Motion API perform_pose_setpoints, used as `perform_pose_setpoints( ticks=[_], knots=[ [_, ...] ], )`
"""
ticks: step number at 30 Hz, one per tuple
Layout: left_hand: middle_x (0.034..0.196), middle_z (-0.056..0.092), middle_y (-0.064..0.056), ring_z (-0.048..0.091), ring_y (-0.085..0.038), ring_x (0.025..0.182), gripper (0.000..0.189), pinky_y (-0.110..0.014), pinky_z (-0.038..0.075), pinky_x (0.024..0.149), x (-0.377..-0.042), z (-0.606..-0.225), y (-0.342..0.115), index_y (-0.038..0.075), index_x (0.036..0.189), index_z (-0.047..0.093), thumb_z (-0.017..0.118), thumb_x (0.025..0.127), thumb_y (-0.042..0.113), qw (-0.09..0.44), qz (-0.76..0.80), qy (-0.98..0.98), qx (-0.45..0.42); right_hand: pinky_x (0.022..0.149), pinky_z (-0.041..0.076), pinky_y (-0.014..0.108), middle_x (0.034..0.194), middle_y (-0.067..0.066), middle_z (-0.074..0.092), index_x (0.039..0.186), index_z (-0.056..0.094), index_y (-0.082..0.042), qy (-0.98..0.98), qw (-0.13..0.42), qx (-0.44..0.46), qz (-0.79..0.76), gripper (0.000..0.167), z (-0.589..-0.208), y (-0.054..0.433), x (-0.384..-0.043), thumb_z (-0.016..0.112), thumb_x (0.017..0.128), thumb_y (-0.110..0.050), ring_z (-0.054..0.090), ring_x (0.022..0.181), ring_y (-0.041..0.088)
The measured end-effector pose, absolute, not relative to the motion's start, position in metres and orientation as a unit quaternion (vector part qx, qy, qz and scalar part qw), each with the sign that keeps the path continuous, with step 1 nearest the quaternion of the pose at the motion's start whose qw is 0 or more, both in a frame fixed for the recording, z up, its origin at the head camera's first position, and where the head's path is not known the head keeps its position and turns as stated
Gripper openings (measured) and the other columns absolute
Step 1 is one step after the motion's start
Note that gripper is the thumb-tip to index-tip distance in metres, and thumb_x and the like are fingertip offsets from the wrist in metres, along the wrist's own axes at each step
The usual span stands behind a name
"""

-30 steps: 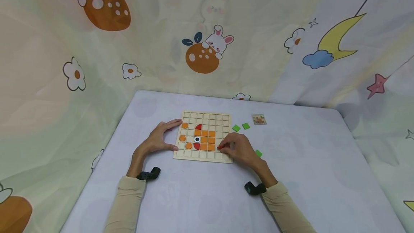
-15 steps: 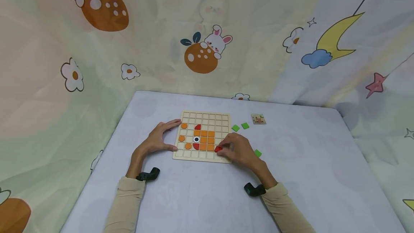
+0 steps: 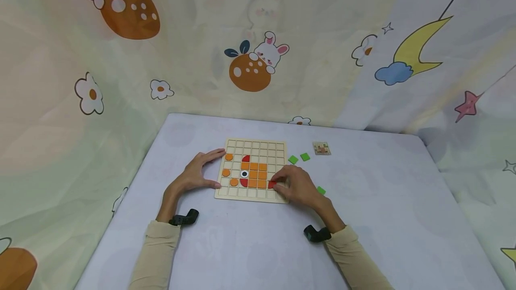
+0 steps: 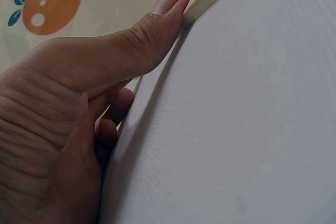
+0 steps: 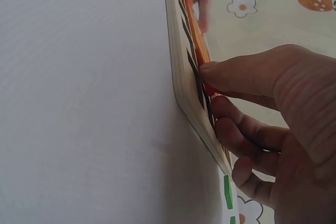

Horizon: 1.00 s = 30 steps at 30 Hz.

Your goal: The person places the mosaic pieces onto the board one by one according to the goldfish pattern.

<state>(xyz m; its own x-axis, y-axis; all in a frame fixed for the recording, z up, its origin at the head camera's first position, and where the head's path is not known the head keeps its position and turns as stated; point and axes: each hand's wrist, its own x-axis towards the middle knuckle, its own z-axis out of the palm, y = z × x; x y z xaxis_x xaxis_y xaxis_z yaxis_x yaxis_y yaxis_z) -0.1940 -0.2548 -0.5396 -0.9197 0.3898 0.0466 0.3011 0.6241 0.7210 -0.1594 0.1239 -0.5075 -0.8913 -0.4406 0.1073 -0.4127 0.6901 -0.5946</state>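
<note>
On the white table lies a wooden grid board (image 3: 266,151). My left hand (image 3: 196,173) frames its left side, thumb at the near corner and fingertips at the edge farther up, spread wide. Between right thumb and fingertips, my right hand (image 3: 297,186) pinches a red piece (image 3: 272,185) at the board's lower right, beside the block of orange square tiles (image 3: 262,175). The right wrist view shows the red piece (image 5: 208,88) under the thumb, largely covered. A black-and-white eye piece (image 3: 244,174) sits left of the orange block, red curved pieces (image 3: 246,159) above and below it.
Orange round pieces (image 3: 229,157) sit in the board's left columns. Right of the board lie loose green tiles (image 3: 293,159), one partly behind the right hand. A small patterned card (image 3: 322,148) is farther back. Printed cloth (image 3: 193,57) hangs behind the table.
The red piece, earlier seen edge-on and then tilted in the right fingers, now lies flatter against the board beside the orange tiles. My left hand stays at the board's edge.
</note>
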Motion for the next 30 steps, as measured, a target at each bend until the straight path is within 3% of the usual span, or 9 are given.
perform_pose_setpoints(
  ticks=[23, 30],
  knots=[
    [0.177, 0.042, 0.001, 0.047, -0.031, 0.141, 0.113, -0.066, 0.039, 0.120, -0.1941, -0.5403, -0.2554, 0.026, 0.166, 0.050, 0.103, 0.067, 0.040, 0.064, 0.398, 0.897, 0.184, 0.083, 0.053, 0.032, 0.097, -0.008, 0.081, 0.101, 0.088, -0.017, 0.919, 0.044, -0.254, -0.299, 0.012, -0.4995, 0.1169, -0.1678, 0.089, 0.090, -0.012, 0.065, 0.089, 0.011],
    [0.177, 0.042, 0.001, 0.047, -0.030, 0.141, 0.113, -0.065, 0.039, 0.119, -0.1949, -0.5402, -0.2542, 0.026, 0.166, 0.050, 0.103, 0.068, 0.040, 0.064, 0.398, 0.896, 0.187, 0.089, 0.054, 0.037, 0.103, -0.006, 0.082, 0.109, 0.087, -0.017, 0.914, 0.045, -0.269, -0.299, 0.019, -0.4996, 0.1182, -0.1670, 0.087, 0.091, -0.010, 0.067, 0.096, 0.012]
  ],
)
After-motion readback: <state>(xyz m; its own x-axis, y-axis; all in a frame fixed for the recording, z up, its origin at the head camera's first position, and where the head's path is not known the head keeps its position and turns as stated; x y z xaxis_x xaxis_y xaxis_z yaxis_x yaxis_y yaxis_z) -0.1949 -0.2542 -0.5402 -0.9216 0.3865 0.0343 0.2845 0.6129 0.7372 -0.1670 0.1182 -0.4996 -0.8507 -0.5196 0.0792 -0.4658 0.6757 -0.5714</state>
